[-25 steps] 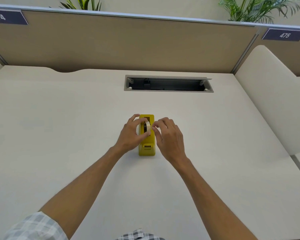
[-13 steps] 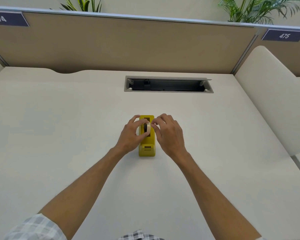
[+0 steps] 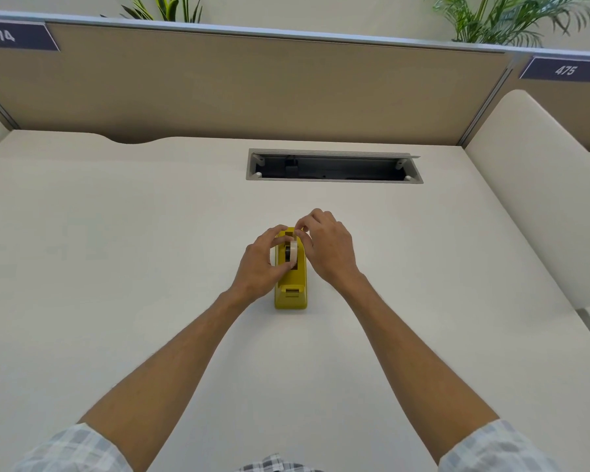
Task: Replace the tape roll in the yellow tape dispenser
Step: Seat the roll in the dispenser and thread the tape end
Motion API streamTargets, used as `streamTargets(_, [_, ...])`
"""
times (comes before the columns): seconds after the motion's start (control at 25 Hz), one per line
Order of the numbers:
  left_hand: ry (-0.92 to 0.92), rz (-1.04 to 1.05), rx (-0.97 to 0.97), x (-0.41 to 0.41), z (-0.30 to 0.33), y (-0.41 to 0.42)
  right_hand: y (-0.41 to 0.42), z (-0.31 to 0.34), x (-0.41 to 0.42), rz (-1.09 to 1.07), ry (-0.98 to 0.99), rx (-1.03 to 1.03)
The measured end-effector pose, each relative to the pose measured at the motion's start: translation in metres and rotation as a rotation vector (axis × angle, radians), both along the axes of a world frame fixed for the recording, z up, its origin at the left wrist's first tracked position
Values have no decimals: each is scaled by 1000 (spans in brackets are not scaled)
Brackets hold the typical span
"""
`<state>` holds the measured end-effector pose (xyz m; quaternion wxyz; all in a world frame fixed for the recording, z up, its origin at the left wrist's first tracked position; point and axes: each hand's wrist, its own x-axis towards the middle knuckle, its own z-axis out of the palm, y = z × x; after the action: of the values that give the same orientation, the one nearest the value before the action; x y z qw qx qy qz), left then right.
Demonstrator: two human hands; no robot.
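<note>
on the desk (image 3: 123, 267) stood the yellow dispenser (image 3: 291, 294), a white tape roll (image 3: 293, 254) in its slot. the left hand (image 3: 258, 265) pinched the roll; the right hand (image 3: 327, 248) pinched near its top, the object unclear. judged step: seating the roll; next, draw the tape end to the cutter.

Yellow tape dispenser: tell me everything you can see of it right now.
The yellow tape dispenser looks like glossy plastic, a narrow block standing lengthwise on the pale desk, with a small slotted fitting at its near end. A whitish tape roll with a dark core stands on edge in its top slot. The left hand holds the roll from the left; the right hand pinches at its far top.
</note>
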<state>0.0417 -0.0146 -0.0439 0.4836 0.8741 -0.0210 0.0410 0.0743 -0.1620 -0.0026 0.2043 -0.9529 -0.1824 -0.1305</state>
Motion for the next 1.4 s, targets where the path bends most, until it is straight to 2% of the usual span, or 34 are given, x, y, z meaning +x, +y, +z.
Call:
streamTargets(0.2, [3, 12, 18, 1, -2, -2, 4, -4, 6, -6, 62, -38])
streamTargets(0.6, [27, 55, -108, 5, 1, -7, 3, -6, 8, 3, 120, -33])
streamTargets(0.88, [51, 54, -73, 9, -3, -2, 5, -4, 9, -6, 145, -43])
streamTargets(1.4, [34, 29, 13, 12, -4, 2, 5, 1, 8, 15, 73, -119])
